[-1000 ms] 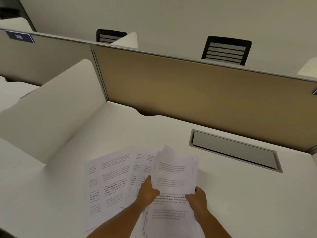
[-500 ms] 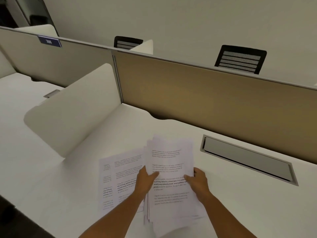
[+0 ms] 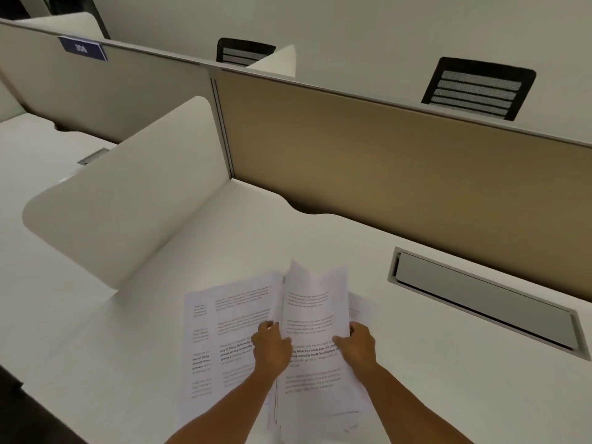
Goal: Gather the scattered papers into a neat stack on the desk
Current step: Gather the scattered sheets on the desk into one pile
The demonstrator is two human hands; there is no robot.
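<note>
A grey cable tray (image 3: 483,301) is sitting recessed in the white desk (image 3: 432,395) at the right of the frame, its flap closed, so its contents cannot be told. In the lower centre, both hands are gripping a bundle of printed papers (image 3: 315,318). The left hand (image 3: 270,349) is curling its fingers round the bundle's left edge, thumb lying on the top page; the right hand (image 3: 358,346) is pinching the right edge, thumb on top and fingers hidden beneath. The bundle's far end is lifting and bowing upward while its near end is resting on the desk. Two more loose sheets (image 3: 224,334) are lying flat just left of the bundle, partly under the left hand. Both forearms are reaching in from the bottom edge, angling toward each other.
</note>
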